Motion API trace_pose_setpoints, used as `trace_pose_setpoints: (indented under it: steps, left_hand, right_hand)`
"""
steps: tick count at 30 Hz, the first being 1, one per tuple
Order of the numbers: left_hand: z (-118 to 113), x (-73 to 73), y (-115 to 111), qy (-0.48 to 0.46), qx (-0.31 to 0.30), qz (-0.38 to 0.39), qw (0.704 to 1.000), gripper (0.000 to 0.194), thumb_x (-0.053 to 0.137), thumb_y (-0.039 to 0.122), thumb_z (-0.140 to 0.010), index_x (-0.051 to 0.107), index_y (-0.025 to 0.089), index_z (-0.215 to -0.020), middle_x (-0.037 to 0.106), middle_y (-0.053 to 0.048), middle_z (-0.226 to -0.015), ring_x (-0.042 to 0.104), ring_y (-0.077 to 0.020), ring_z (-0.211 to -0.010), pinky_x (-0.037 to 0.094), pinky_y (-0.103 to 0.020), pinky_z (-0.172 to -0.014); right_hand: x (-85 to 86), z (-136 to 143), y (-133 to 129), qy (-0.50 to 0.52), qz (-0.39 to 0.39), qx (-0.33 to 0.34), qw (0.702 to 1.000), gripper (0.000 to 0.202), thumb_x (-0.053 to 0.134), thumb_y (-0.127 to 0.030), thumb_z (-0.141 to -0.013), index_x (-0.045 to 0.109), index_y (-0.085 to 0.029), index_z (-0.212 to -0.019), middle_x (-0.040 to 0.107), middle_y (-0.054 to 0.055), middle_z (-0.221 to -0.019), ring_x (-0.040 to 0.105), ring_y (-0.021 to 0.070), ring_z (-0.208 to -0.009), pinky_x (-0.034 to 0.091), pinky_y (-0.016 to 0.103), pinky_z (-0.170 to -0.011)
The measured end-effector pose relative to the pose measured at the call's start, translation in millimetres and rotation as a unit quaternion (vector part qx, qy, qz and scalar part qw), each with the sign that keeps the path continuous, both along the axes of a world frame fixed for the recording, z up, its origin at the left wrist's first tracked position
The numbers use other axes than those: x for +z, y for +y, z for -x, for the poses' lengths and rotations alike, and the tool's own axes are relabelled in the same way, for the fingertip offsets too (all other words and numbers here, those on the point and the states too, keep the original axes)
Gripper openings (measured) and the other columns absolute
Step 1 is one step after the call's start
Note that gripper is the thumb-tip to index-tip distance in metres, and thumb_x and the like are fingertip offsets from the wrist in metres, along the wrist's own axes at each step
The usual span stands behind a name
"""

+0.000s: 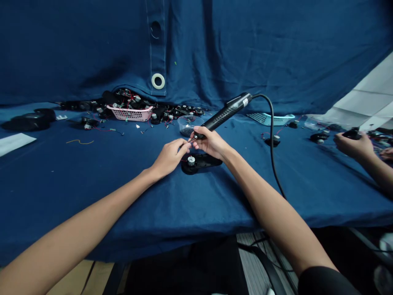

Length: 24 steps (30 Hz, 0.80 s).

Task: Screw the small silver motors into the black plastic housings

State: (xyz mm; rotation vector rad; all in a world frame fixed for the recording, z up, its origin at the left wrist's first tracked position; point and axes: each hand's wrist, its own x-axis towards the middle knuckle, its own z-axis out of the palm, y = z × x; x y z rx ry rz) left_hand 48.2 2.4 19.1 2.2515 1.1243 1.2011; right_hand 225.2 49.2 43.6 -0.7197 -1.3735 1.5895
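Observation:
My right hand [210, 143] is closed around the front end of a black corded electric screwdriver [227, 112], which slants up to the right. The fingers of my left hand [172, 155] are pinched together at the screwdriver's thin bit; whether a small screw is between them is too small to make out. Just below both hands lies a black plastic housing [204, 161] with a round silver motor [190, 160] on its left end. Behind my hands stands a clear plastic bowl [188, 123] with small dark pieces in it, partly hidden by my fingers.
A pink basket [130, 113] heaped with wired parts stands at the back left, loose parts around it. A blue basket [272, 119] is at the back right. The screwdriver's cord [272, 155] drops over the table. At far right, a co-worker's hand [356, 145] holds a black part.

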Motion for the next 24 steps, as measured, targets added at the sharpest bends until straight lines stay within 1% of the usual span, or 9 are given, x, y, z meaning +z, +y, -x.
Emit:
trace_pose_setpoints:
  steps: [2, 4, 7, 10, 12, 14, 17, 21, 24]
  left_hand:
    - [0.7, 0.8, 0.2, -0.018, 0.010, -0.012, 1.000, 0.028, 0.042, 0.029, -0.101, 0.063, 0.019, -0.085, 0.069, 0.000, -0.082, 0.064, -0.0141, -0.080, 0.045, -0.028, -0.077]
    - [2.1, 1.4, 0.5, -0.027, 0.023, -0.030, 0.999, 0.027, 0.043, 0.026, -0.100, 0.064, 0.019, -0.084, 0.067, 0.001, -0.078, 0.063, -0.0131, -0.077, 0.044, -0.026, -0.075]
    - [4.1, 2.6, 0.2, -0.012, 0.039, -0.059, 0.997, 0.026, 0.044, 0.024, -0.100, 0.064, 0.019, -0.084, 0.065, 0.001, -0.075, 0.062, -0.0129, -0.075, 0.043, -0.027, -0.073]
    - [4.6, 3.9, -1.6, 0.013, 0.039, -0.085, 0.996, 0.026, 0.043, 0.023, -0.100, 0.062, 0.018, -0.084, 0.063, 0.001, -0.074, 0.060, -0.0130, -0.073, 0.043, -0.027, -0.073]
    - [4.2, 4.8, -3.2, 0.019, 0.044, -0.102, 0.994, 0.025, 0.044, 0.021, -0.101, 0.061, 0.018, -0.083, 0.062, 0.001, -0.074, 0.059, -0.0129, -0.072, 0.042, -0.027, -0.072]
    - [3.6, 5.6, -4.5, 0.030, 0.054, -0.123, 0.990, 0.025, 0.044, 0.021, -0.101, 0.061, 0.018, -0.083, 0.062, 0.001, -0.075, 0.058, -0.0132, -0.072, 0.043, -0.027, -0.072]
    - [3.5, 6.9, -5.4, 0.068, 0.070, -0.165, 0.981, 0.025, 0.042, 0.020, -0.101, 0.059, 0.017, -0.084, 0.062, 0.000, -0.077, 0.057, -0.0148, -0.075, 0.043, -0.029, -0.073]
    - [3.2, 10.5, -6.6, 0.109, 0.106, -0.236, 0.960, 0.029, 0.038, 0.023, -0.103, 0.058, 0.017, -0.083, 0.063, -0.003, -0.080, 0.056, -0.0170, -0.078, 0.044, -0.031, -0.075]
    - [2.1, 14.8, -10.3, 0.104, 0.131, -0.290, 0.942, 0.030, 0.038, 0.023, -0.103, 0.057, 0.018, -0.080, 0.062, -0.003, -0.078, 0.055, -0.0172, -0.076, 0.043, -0.032, -0.076]
  right_hand:
    - [-0.6, 2.2, -1.5, 0.010, 0.011, 0.010, 1.000, 0.027, 0.068, -0.038, -0.082, 0.064, -0.012, -0.083, 0.065, 0.004, -0.077, 0.064, 0.0105, -0.061, 0.055, 0.022, -0.059]
    - [-0.3, 4.4, -3.5, 0.027, 0.028, 0.013, 0.999, 0.027, 0.069, -0.039, -0.081, 0.062, -0.013, -0.085, 0.066, 0.004, -0.080, 0.065, 0.0116, -0.064, 0.055, 0.024, -0.062]
    - [0.5, 8.4, -7.0, 0.058, 0.056, 0.005, 0.997, 0.027, 0.072, -0.038, -0.078, 0.059, -0.015, -0.082, 0.063, 0.001, -0.073, 0.060, 0.0098, -0.060, 0.050, 0.022, -0.056]
    - [1.6, 12.6, -10.0, 0.080, 0.060, -0.013, 0.995, 0.029, 0.077, -0.035, -0.075, 0.054, -0.017, -0.075, 0.056, -0.003, -0.064, 0.053, 0.0071, -0.054, 0.043, 0.019, -0.050]
    - [2.2, 15.3, -11.5, 0.090, 0.062, -0.013, 0.994, 0.030, 0.077, -0.035, -0.074, 0.053, -0.017, -0.073, 0.054, -0.003, -0.062, 0.052, 0.0070, -0.054, 0.040, 0.019, -0.049]
    - [2.5, 17.8, -12.7, 0.097, 0.072, 0.002, 0.993, 0.031, 0.075, -0.037, -0.076, 0.053, -0.016, -0.072, 0.053, -0.003, -0.061, 0.051, 0.0071, -0.054, 0.040, 0.019, -0.050]
    - [2.7, 21.3, -14.4, 0.104, 0.092, 0.020, 0.990, 0.033, 0.072, -0.041, -0.079, 0.051, -0.017, -0.069, 0.049, -0.004, -0.057, 0.045, 0.0055, -0.049, 0.040, 0.019, -0.050]
    - [6.7, 24.2, -17.8, 0.110, 0.116, 0.058, 0.985, 0.044, 0.065, -0.054, -0.081, 0.047, -0.018, -0.063, 0.045, -0.006, -0.051, 0.038, 0.0035, -0.042, 0.035, 0.018, -0.044]
    - [12.9, 24.1, -22.9, 0.102, 0.108, 0.098, 0.984, 0.046, 0.059, -0.060, -0.082, 0.050, -0.018, -0.066, 0.044, -0.007, -0.047, 0.038, 0.0044, -0.038, 0.034, 0.018, -0.042]
